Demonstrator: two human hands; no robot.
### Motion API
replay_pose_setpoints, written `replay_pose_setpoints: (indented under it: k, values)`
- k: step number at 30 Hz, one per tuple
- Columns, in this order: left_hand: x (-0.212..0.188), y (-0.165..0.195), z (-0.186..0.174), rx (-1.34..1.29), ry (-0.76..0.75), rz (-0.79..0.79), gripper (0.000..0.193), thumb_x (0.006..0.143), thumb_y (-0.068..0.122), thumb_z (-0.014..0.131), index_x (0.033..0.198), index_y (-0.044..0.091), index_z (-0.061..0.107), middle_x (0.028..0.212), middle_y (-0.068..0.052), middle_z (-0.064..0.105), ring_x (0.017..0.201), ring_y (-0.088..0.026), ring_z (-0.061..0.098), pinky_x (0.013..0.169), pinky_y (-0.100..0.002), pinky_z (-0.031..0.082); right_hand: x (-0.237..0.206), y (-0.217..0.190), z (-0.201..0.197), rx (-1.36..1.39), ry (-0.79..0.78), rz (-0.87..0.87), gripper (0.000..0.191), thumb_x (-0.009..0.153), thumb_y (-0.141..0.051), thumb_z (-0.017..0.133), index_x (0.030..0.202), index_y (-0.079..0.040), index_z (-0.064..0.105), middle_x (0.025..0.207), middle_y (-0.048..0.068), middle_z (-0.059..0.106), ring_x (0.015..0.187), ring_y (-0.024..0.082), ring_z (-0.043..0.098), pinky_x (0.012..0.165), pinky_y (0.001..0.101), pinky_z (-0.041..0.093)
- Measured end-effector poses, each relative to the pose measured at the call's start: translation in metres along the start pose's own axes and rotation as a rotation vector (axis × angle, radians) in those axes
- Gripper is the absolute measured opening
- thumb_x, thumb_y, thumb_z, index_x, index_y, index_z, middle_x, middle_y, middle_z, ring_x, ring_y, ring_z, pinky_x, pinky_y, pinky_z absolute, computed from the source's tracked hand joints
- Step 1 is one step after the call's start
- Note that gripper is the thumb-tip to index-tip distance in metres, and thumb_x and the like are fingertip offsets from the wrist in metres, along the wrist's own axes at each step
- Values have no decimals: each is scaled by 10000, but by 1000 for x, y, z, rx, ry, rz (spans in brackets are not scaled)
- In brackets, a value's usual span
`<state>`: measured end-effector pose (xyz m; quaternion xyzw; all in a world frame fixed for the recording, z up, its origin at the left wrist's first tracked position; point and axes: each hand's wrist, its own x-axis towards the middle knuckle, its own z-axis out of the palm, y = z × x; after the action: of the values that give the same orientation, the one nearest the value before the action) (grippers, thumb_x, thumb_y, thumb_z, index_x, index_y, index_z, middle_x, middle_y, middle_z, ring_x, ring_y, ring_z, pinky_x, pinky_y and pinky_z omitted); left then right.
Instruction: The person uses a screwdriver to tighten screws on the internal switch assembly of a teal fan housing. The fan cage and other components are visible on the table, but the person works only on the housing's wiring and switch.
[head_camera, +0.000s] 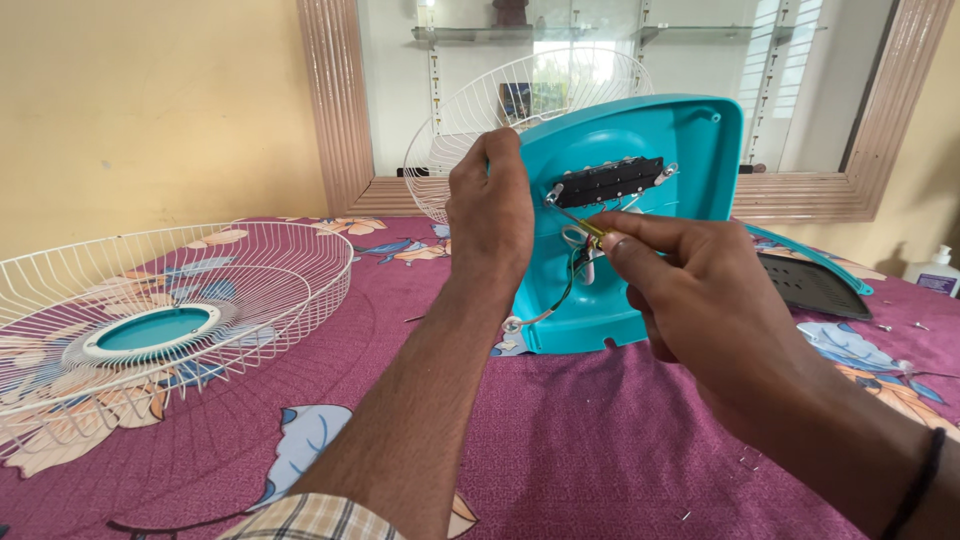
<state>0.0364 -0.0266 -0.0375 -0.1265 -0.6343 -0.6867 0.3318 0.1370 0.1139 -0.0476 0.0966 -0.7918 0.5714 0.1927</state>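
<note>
Our left hand gripped the teal housing; right fingers pinched a screwdriver, apparently angled up-left toward the screw.

Left hand gripping upright teal plastic fan base shell; right hand pressing thin yellow-handled screwdriver toward black switch block. White wire fan guard lying left on purple floral cloth.

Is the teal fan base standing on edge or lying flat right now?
On edge: the teal fan base stands on the cloth, underside and black switch block facing the camera, steadied by the left hand.
</note>
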Motion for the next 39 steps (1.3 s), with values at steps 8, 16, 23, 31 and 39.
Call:
replay_pose_setpoints:
  k: [8, 16, 23, 31, 39]
  values:
    - [1, -5, 9, 71, -28, 75, 522, 972, 505, 390, 1043, 81, 687, 925, -142, 720, 916, -262, 696, 874, -439, 512, 28, 37, 3, 714, -248, 334, 151, 1068, -240, 581, 1125, -104, 612, 610, -78, 299, 478, 75, 230, 427, 288, 215]
    - [15, -13, 9, 55, -2, 258, 491, 968, 463, 416, 1079, 59, 670, 1008, -206, 693, 987, -391, 638, 897, -459, 496, 28, 30, -10, 541, -165, 375, 272, 1022, -280, 610, 1206, -82, 637, 626, -77, 343, 487, 52, 261, 419, 230, 222]
    - [18, -15, 9, -29, 12, 212, 462, 982, 431, 439, 890, 5, 594, 752, -113, 586, 756, -198, 556, 742, -397, 493, 29, 13, -44, 306, -129, 82, 388, 1042, -278, 582, 1307, -11, 675, 684, -16, 484, 519, 65, 351, 442, 248, 308]
    - [18, -15, 7, -40, 9, 165, 434, 979, 397, 445, 800, 16, 552, 673, -64, 524, 687, -128, 498, 658, -362, 463, 14, 15, -32, -193, -36, -118, 351, 977, -197, 631, 1305, -99, 708, 705, 91, 682, 478, 135, 522, 428, 306, 433]
    - [8, -9, 5, -52, 28, 120, 430, 964, 398, 442, 793, 24, 569, 670, -49, 550, 677, -121, 507, 641, -364, 461, -2, 7, -27, -728, 167, -595, 378, 930, -201, 703, 1307, -212, 728, 789, 106, 759, 579, 143, 645, 531, 344, 541]
